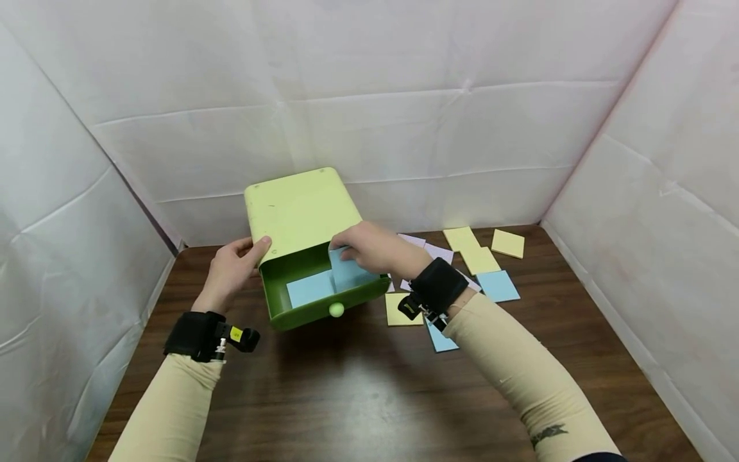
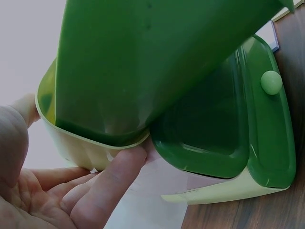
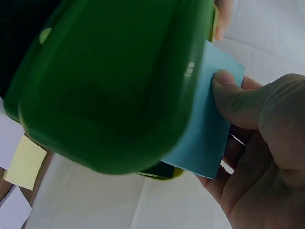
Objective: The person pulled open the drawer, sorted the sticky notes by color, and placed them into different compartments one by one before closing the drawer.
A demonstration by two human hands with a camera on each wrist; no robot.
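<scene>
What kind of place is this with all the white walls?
Probably a small recording booth: white sheets hang on three sides of a dark wooden table. On it stand a green drawer box and scattered coloured paper squares.

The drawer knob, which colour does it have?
Pale green, lighter than the drawer; the knob shows best in the head view.
</scene>
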